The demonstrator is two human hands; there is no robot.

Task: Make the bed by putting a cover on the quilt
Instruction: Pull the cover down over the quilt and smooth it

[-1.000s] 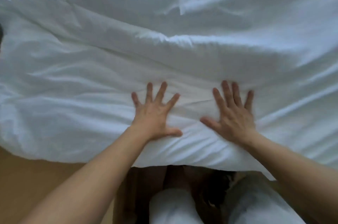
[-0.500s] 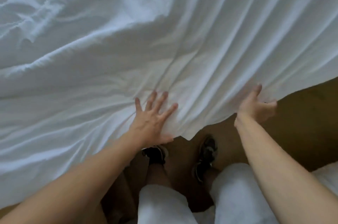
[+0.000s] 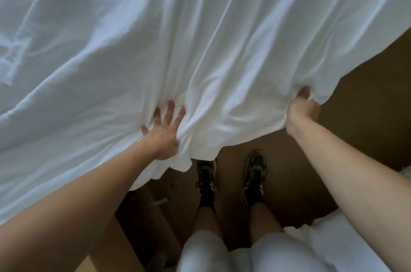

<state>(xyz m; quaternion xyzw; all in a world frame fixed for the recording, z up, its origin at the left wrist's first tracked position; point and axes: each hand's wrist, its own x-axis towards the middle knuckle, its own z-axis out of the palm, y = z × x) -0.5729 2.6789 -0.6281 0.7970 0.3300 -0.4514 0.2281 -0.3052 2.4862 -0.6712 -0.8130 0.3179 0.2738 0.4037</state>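
Observation:
The white quilt cover (image 3: 200,38) fills the upper view, pulled into long folds that run toward me. My left hand (image 3: 163,132) lies on its near edge with fingers spread on top; the thumb is tucked under a bunched fold, pinching the cloth. Further right, my right hand (image 3: 302,108) is closed in a fist round the edge of the cover, which gathers at the knuckles. Between the two hands the edge sags in a loose curve above the floor. I cannot make out the quilt itself apart from the cover.
Brown wooden floor (image 3: 367,116) shows below and to the right of the cover. My feet in dark sneakers (image 3: 254,176) stand under the hanging edge. More white bedding (image 3: 338,242) lies at the lower right. A wooden bed edge (image 3: 111,247) runs at the lower left.
Both hands lay flat on the cover a second ago. The right hand has since moved right and closed on the edge; the left now pinches a fold, and the cloth is drawn taut.

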